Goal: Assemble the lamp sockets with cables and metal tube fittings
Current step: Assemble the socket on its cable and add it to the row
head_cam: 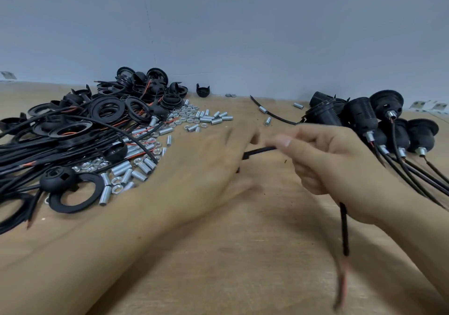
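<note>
Right hand: the right hand (325, 161) was raised over the wooden table (243, 254), its fingers curled round a black cable (343, 227), thumb and forefinger pinching it near the upper end.
Cable: one end stuck out leftward from the pinch toward the other hand; the rest ran through the fist and hung down below it, ending in a blurred reddish tip near the bottom edge.
Left hand: the left hand (206, 166) lay low over the table, palm down and blurred; its fingers looked loosely extended toward the cable's free end, and whether they touched it could not be told.
Left of the hands: a heap of black cables (48, 154), black rings (73, 193) and socket caps (58, 175) spread across the table, with loose metal tubes (126, 171) and nuts (187, 115) scattered along its near edge, just beside the left forearm.
Right of the hands: a cluster of finished sockets (362, 118) lay behind the right hand, their cables trailing toward the right edge.
Far side: a lone socket cap (202, 90) stood by the wall (243, 23); a short cable with a tube (263, 109) on it lay between the two groups.
</note>
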`<state>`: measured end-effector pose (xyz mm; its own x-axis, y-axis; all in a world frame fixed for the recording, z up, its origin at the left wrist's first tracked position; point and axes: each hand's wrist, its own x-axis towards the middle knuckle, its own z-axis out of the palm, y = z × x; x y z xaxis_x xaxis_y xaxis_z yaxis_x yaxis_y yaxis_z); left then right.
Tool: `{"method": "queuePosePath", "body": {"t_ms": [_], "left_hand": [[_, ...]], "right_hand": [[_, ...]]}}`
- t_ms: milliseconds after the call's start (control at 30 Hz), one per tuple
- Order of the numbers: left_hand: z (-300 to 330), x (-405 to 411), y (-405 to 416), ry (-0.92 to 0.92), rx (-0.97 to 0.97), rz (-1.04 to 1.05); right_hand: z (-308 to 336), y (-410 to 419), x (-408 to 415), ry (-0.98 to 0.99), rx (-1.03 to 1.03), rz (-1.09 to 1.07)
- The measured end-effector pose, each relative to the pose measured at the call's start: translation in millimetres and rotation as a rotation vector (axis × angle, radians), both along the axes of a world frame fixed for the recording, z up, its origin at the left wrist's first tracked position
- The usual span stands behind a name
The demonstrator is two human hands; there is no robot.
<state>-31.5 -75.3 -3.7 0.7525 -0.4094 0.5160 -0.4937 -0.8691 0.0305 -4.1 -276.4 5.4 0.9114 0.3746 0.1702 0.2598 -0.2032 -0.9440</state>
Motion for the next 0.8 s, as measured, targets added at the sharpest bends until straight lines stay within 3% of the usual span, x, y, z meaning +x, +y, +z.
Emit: {"method": "queuePosePath", "body": {"t_ms": [67,233,367,433,533,667,800], "left_hand": [[-5,-1,-2,0.069,-0.025,-0.055],[-10,1,-5,0.028,-0.006,-0.113],[-9,11,-7,0.074,-0.355,-0.094],[-7,14,-2,0.089,-0.517,-0.033],[-5,16,7,0.018,-0.583,-0.009],[-7,15,7,0.006,-0.526,-0.066],[-11,7,-8,0.023,-0.408,-0.193]], "right_hand": [[3,2,-1,0.15,0.125,-0.039],[4,6,-4,0.403,0.142,0.115],[5,5,5,0.556,0.505,0.193],[7,-3,12,0.549,0.61,0.168],[0,-11,15,0.462,0.463,0.17],[-10,-1,9,0.315,0.36,0.269],[-15,13,3,0.197,0.344,0.222]]}}
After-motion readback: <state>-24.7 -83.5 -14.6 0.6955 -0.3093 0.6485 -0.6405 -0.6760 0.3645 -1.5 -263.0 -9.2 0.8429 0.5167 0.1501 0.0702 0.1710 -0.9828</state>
